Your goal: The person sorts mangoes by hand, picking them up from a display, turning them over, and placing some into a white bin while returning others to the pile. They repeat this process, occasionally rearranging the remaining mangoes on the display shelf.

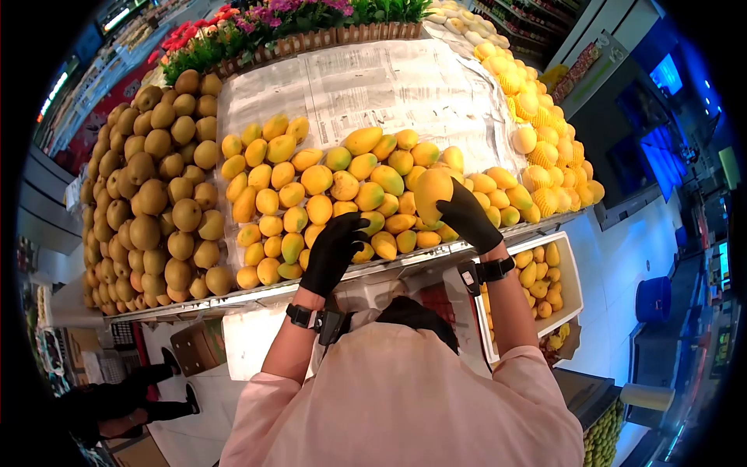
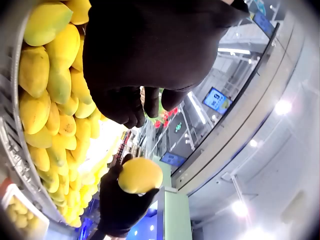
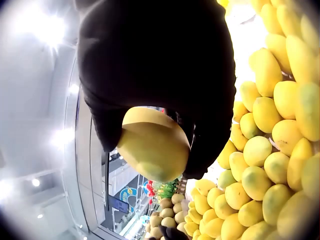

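Note:
My black-gloved right hand (image 1: 471, 217) grips a large yellow mango (image 1: 433, 194) above the mangoes on the stand. In the right wrist view the thumb and fingers curl round the sides of this mango (image 3: 154, 145), which has a faint greenish end. My left hand (image 1: 336, 251), also in a black glove, hovers over the front edge of the display with loosely bent fingers and nothing in them. Just beyond it lie rows of yellow mangoes (image 1: 317, 180), some tinged green. The left wrist view has the left hand (image 2: 155, 55) close by and the held mango (image 2: 140, 175) farther off.
Brown round fruit (image 1: 152, 198) is heaped on the left. Newspaper (image 1: 366, 86) covers the stand behind the mangoes. Net-wrapped yellow fruit (image 1: 545, 148) lines the right side. A white foam box (image 1: 572, 272) of mangoes stands below the metal front edge. Potted flowers (image 1: 257, 35) border the back.

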### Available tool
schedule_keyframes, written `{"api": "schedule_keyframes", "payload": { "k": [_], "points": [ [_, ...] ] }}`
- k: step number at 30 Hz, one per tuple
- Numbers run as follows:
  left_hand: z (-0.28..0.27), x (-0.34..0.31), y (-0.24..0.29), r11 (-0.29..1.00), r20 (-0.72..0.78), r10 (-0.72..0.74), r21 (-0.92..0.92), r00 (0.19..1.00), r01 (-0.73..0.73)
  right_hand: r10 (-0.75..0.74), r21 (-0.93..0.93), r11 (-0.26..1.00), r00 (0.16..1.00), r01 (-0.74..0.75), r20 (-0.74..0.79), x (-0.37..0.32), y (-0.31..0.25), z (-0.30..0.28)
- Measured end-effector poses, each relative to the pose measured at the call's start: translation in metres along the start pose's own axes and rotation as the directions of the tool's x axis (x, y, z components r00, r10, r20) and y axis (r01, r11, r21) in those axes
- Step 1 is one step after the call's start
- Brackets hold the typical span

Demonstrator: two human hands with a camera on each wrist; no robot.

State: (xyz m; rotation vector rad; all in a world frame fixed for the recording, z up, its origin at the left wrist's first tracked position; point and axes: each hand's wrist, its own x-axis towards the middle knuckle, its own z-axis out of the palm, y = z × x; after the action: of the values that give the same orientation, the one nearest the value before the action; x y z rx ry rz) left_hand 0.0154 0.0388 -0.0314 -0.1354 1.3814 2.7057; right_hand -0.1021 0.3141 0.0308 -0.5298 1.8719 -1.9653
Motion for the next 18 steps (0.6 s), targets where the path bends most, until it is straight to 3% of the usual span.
{"api": "schedule_keyframes", "payload": {
  "k": [1,3,5,7,8,10,11,14,17,18],
  "points": [
    [0.008,0.000,0.000,0.984,0.043,-0.002,0.176,0.999,-0.005,-0.014,-0.087,0.996,1.000,0.012,-0.021,-0.006,-0.004,0.013],
    [0.025,0.001,0.001,0.990,0.104,-0.009,0.142,0.995,-0.006,-0.021,-0.043,0.999,1.000,0.020,-0.021,-0.013,-0.006,0.032],
    [0.042,-0.002,0.001,0.976,0.139,0.090,0.183,0.986,-0.114,-0.010,-0.106,0.994,0.999,0.005,-0.052,-0.008,0.006,0.043],
    [0.052,-0.002,-0.008,0.830,0.125,0.241,0.487,0.962,-0.271,-0.070,-0.258,0.965,0.995,0.051,-0.066,-0.001,0.007,0.061],
    [0.054,-0.001,-0.011,0.818,0.111,0.274,0.496,0.955,-0.292,-0.102,-0.330,0.941,0.992,0.073,-0.073,0.002,0.009,0.070],
    [0.062,-0.005,-0.008,0.795,0.051,0.337,0.521,0.940,-0.313,-0.133,-0.288,0.952,0.988,0.106,-0.075,0.005,0.019,0.081],
    [0.061,-0.006,-0.004,0.805,0.020,0.342,0.509,0.940,-0.304,-0.148,-0.269,0.955,0.986,0.122,-0.080,0.006,0.017,0.088],
    [0.056,-0.006,0.005,0.794,-0.050,0.397,0.519,0.917,-0.315,0.017,-0.041,0.999,0.997,-0.020,-0.081,-0.009,0.005,0.095],
    [0.034,-0.008,0.012,0.956,-0.135,0.165,0.267,0.977,-0.124,0.024,0.092,0.996,0.999,-0.020,-0.037,-0.020,-0.007,0.096],
    [0.030,-0.013,0.015,0.997,-0.145,0.037,0.069,0.989,-0.027,0.026,0.121,0.992,0.999,-0.024,-0.018,-0.020,-0.007,0.094]
  ]
}}
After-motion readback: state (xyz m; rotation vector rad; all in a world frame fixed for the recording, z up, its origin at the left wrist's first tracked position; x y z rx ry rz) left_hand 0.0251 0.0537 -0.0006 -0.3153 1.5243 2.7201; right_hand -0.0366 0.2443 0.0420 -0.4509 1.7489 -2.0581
